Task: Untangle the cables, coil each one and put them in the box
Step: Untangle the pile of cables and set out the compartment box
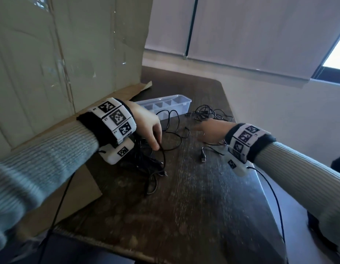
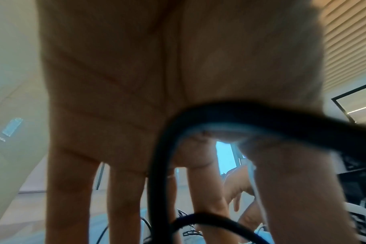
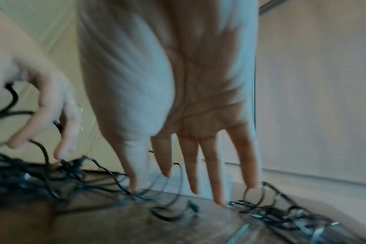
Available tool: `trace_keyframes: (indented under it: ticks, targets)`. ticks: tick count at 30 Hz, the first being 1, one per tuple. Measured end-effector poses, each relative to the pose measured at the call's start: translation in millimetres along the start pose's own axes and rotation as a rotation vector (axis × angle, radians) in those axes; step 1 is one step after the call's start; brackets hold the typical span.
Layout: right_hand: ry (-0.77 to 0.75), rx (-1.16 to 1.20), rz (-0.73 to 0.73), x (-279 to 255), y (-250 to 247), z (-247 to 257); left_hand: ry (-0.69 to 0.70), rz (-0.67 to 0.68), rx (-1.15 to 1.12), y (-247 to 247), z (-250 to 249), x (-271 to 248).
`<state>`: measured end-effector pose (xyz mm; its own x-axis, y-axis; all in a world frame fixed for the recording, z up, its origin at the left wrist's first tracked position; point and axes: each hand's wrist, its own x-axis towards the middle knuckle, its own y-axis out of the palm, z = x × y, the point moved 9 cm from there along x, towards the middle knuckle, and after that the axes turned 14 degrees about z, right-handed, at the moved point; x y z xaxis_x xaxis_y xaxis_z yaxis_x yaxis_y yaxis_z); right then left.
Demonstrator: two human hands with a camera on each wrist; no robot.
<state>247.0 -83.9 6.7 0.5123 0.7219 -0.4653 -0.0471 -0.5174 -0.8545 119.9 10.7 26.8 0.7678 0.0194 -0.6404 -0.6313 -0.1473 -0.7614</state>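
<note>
left hand (image 1: 146,126): my fingers pinch a black cable (image 1: 165,149) off the tangle (image 1: 146,164).
right hand (image 1: 213,130): fingers spread, holding nothing.
box (image 1: 165,106): behind, compartments empty.
risk: lifting probably drags knotted cables along.

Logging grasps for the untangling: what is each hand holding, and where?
Left hand pinches a thin black cable mid-length, above the tangle. Right hand is spread, holding nothing.

Both forearms in ribbed knit sleeves (image 1: 51,149), pale grey-green. Each wrist carries a black band (image 1: 100,128) topped with white tiles printed with black square markers. White camera housing (image 1: 115,153) under each wrist, thin black cable (image 1: 274,195) trailing back.
</note>
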Motion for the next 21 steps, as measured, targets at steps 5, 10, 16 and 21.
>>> trace_keyframes:
  ticks: [5, 10, 16, 21]
  targets:
    - [-0.112, 0.224, 0.050, 12, -8, 49, -0.159, 0.054, 0.039, -2, 25, -10]
    - [-0.090, 0.174, 0.073, 37, -1, 71, -0.238, 0.221, 0.014, 19, 39, -14]
    - [-0.046, 0.165, 0.077, 38, -3, 63, -0.210, 0.246, 0.075, 44, 26, 13]
    - [-0.115, 0.250, -0.012, 22, -23, 57, -0.238, 0.215, 0.153, 51, 36, 33]
